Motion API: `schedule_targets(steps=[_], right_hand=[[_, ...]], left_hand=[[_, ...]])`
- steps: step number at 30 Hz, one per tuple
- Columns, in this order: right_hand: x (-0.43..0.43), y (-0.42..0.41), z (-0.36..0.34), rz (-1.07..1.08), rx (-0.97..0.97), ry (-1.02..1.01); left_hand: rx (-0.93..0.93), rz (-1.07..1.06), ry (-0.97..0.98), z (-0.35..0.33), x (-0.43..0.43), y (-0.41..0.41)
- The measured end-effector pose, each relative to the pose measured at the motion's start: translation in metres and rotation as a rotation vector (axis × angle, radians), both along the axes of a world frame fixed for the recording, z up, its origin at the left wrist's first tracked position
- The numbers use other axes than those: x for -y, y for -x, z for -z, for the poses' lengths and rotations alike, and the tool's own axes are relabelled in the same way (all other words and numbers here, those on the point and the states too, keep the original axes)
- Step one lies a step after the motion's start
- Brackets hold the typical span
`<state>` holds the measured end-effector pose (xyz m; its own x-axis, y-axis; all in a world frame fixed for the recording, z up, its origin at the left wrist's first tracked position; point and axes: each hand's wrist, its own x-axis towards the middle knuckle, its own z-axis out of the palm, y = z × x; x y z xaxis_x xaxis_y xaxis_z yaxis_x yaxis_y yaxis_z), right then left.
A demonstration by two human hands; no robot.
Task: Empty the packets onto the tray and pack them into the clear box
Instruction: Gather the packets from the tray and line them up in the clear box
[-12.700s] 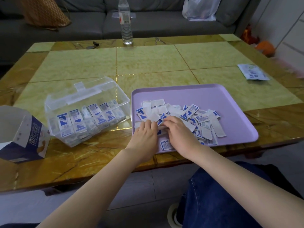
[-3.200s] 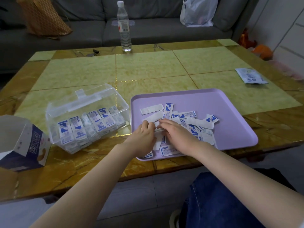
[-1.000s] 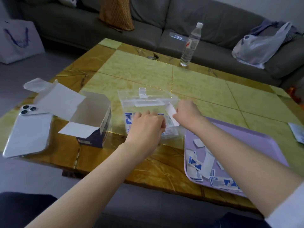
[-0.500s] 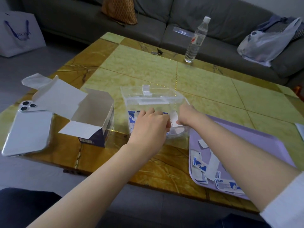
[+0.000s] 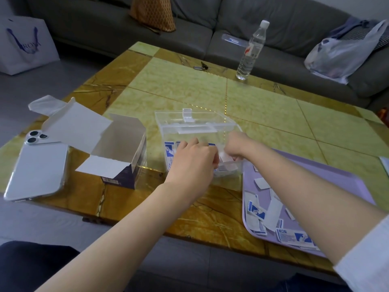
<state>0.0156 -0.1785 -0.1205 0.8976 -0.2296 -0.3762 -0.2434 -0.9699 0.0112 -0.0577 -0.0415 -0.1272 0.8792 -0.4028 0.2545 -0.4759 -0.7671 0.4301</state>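
The clear box stands open on the table's middle, its lid tipped back, with blue-and-white packets lined up inside. Both hands are over its open top. My left hand has its fingers curled down onto the packets in the box. My right hand pinches a few white packets and holds them inside the box at its right end. The lilac tray lies to the right, with several loose packets scattered on its near left part.
An open cardboard carton stands left of the box, a phone beyond it at the table's edge. A water bottle stands at the far side. A sofa with bags lies behind. One flat packet lies right of the tray.
Both hands left the tray with a bundle of packets and moved left to the clear box. Over the last second the right hand lowered the packets into it.
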Motion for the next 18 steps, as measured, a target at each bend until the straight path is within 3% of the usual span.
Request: schedule_targets(steps=[5, 8, 16, 18], right_hand=[[0.002, 0.003, -0.003, -0.019, 0.021, -0.036], [0.003, 0.008, -0.008, -0.084, 0.141, -0.041], [0.016, 0.064, -0.019, -0.239, 0.800, -0.228], [0.032, 0.079, -0.018, -0.301, 0.972, -0.263]], left_hand=[[0.009, -0.005, 0.007, -0.001, 0.001, 0.000], [0.018, -0.016, -0.008, -0.001, 0.001, 0.000], [0.083, -0.025, -0.133, -0.004, 0.007, 0.005], [0.191, -0.017, -0.189, -0.005, 0.012, 0.010]])
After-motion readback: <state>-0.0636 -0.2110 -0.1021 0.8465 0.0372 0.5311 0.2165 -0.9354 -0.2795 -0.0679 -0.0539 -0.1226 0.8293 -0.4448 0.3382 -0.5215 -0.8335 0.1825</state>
